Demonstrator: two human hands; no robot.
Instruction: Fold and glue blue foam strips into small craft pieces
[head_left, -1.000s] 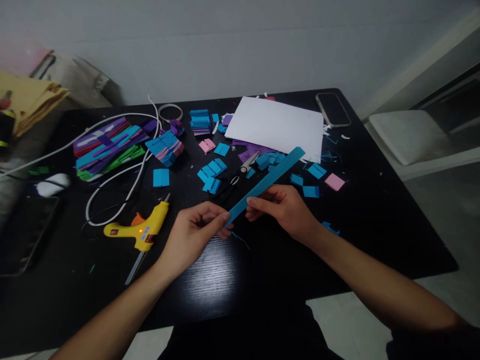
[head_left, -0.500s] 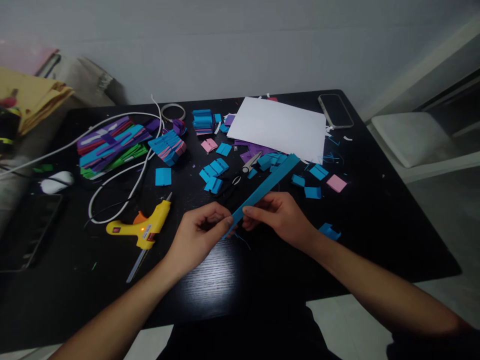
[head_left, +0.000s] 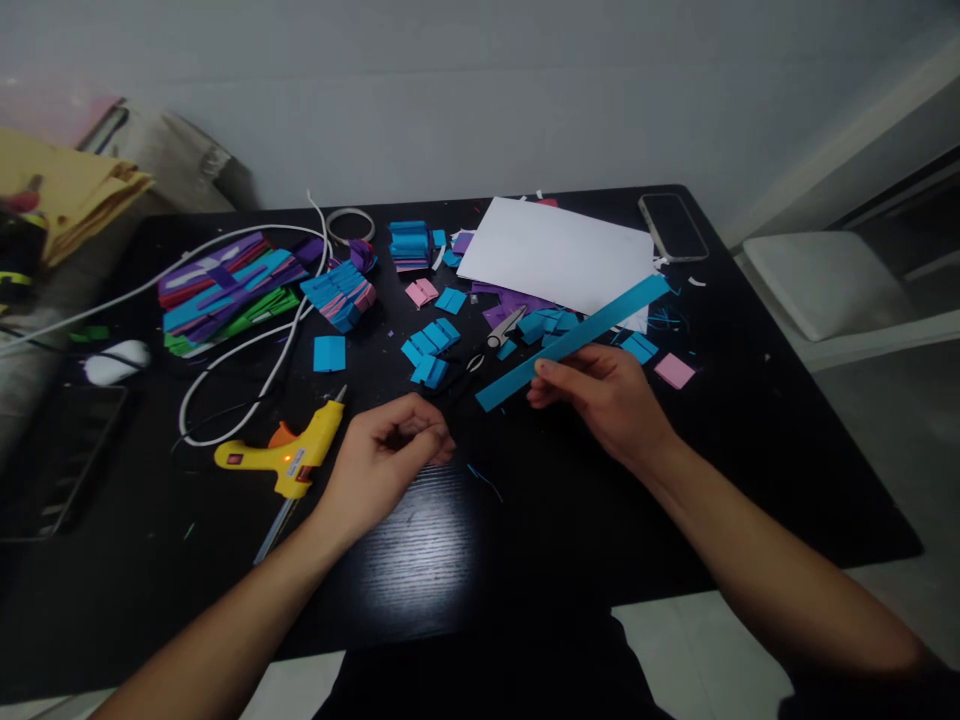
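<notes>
My right hand pinches a long blue paper strip between thumb and fingers. The strip slants up to the right above the table. To its left, my left hand is curled closed, thumb against the fingers, with nothing visible in it. Scissors lie just beyond the strip, partly hidden among blue paper pieces. A yellow glue gun with a lit orange light rests beside my left hand, a glue stick poking from its back.
Bundled coloured paper strips lie at the left by a white cable and a mouse. White paper sheets and a phone lie at the back right. A pink paper piece sits nearer. Behind the black table stands a wall.
My left hand has let go of the blue strip and stays at the left. My right hand has carried the strip up and to the right, tilting it flatter.
</notes>
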